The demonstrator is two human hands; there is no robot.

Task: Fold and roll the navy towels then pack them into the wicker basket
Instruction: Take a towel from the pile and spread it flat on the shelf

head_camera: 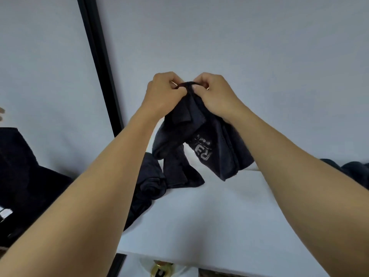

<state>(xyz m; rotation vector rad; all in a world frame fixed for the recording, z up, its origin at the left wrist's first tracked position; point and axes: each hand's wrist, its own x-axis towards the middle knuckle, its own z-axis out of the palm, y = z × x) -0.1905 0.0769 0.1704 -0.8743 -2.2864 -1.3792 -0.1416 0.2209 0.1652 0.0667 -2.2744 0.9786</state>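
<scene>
A navy towel (207, 140) with pale printed lettering hangs bunched in the air above the white table (219, 212). My left hand (163, 92) and my right hand (213, 92) are raised close together and both pinch its top edge. Its lower folds dangle free over the table. Below it, more navy towels (159, 180) lie crumpled on the table's far left part, one partly rolled. No wicker basket is in view.
A black vertical frame (99, 62) runs down the white wall at left. A dark shape (24, 172) fills the lower left. More dark cloth (347, 166) shows at the right edge. The table's near edge (199, 258) lies below my arms.
</scene>
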